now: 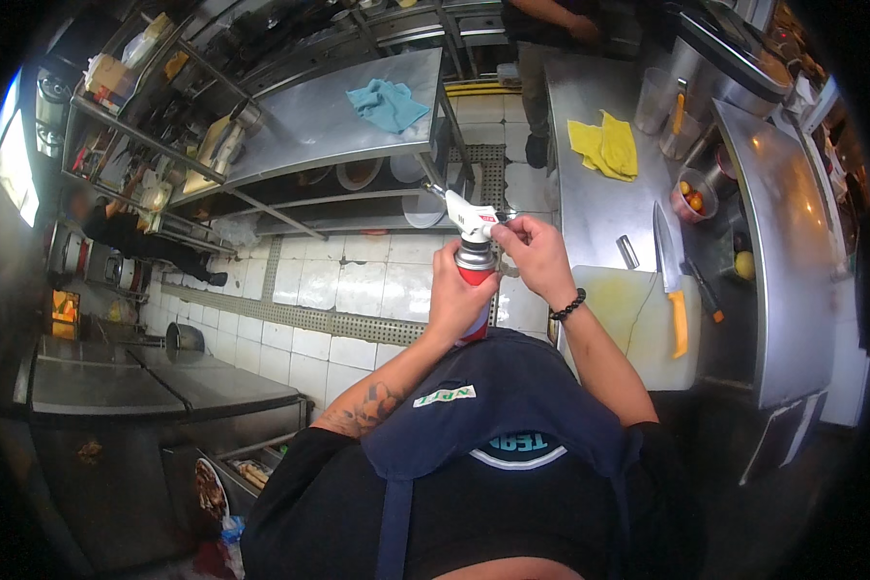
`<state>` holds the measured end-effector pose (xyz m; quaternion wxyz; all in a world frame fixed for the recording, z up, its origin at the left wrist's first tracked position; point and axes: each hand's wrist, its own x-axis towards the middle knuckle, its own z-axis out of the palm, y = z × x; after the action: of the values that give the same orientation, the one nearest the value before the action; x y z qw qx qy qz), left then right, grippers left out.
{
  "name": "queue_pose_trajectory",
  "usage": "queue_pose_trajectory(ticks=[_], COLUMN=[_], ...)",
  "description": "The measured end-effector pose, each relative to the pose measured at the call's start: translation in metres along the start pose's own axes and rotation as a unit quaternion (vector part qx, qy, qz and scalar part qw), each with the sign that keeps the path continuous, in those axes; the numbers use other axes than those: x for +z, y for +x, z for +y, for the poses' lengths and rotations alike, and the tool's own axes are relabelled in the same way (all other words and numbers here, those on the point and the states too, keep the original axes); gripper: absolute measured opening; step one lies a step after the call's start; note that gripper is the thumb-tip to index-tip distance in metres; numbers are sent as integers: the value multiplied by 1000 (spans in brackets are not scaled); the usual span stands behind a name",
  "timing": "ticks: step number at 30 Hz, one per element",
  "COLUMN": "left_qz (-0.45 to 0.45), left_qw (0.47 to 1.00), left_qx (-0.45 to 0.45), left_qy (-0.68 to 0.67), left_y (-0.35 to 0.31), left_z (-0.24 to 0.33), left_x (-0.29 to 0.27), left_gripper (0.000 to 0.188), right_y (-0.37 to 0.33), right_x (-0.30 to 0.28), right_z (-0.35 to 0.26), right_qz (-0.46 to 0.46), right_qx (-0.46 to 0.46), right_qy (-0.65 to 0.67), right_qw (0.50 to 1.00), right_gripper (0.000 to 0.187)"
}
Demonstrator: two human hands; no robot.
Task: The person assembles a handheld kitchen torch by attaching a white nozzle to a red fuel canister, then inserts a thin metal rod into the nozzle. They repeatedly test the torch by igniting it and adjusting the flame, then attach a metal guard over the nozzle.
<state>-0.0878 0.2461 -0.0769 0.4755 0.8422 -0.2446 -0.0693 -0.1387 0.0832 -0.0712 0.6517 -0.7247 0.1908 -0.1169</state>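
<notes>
In front of my chest I hold a kitchen blowtorch [470, 218], its white head fitted on a red gas canister [474, 275] with a silver collar. My left hand [454, 302] is wrapped round the canister below the collar. With fingers pinched, my right hand [539, 259] grips the back of the torch head, where a knob seems to be; the fingers partly hide it. The metal nozzle points away and to the left. No flame can be made out.
On the steel counter [575, 217] to my right are a cutting board [599, 309], a yellow-handled knife [669, 271], a small metal cylinder [627, 252], a yellow cloth [605, 145] and a tomato tub [691, 201]. Ahead, a steel table [309, 116] bears a blue cloth [387, 104]. A person [536, 58] stands beyond.
</notes>
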Motion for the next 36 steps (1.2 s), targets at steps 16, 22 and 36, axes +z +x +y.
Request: queue_pose_trajectory(ticks=[16, 22, 36], left_qz=[-27, -46, -41], left_qw=[997, 998, 998], left_qx=[66, 36, 40], left_qy=[-13, -30, -28], left_y=[-3, -3, -3], left_z=[7, 10, 9], left_x=[1, 1, 3], left_gripper=[78, 80, 83], right_y=[19, 13, 11], right_x=[12, 16, 14], right_z=[27, 23, 29], right_qz=[-246, -196, -208], right_qx=[60, 65, 57], right_qy=[500, 493, 547], right_qw=[828, 845, 809], right_gripper=[72, 67, 62])
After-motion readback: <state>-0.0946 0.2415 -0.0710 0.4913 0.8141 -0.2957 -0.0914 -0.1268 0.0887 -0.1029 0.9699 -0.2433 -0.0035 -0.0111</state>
